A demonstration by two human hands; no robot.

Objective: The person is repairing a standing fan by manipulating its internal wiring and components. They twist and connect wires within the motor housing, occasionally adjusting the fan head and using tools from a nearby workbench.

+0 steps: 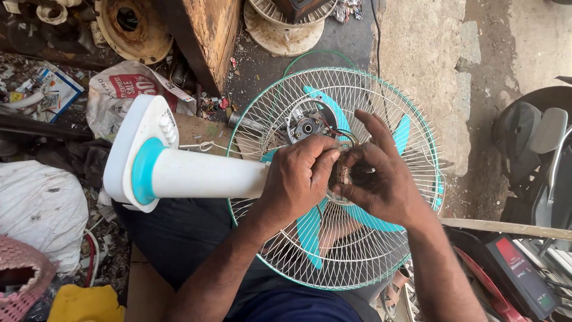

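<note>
A white table fan lies across my lap, its round wire guard (369, 250) with teal rim and teal blades (310, 229) facing up. Its white neck (202, 174) runs left to a white base (138, 143) with a teal collar. The exposed motor (305, 124) with wires shows at the guard's upper middle. My left hand (295, 179) and my right hand (381, 176) meet over the guard's centre, both pinching a small dark part with wires (342, 174) between the fingertips.
A wooden post (205, 33) stands behind the fan. Round metal fan parts (134, 27) and a crumpled bag (128, 89) lie at the back left. A white sack (39, 209) sits left. A red-and-black meter (521, 274) rests at the lower right beside dark chairs (533, 143).
</note>
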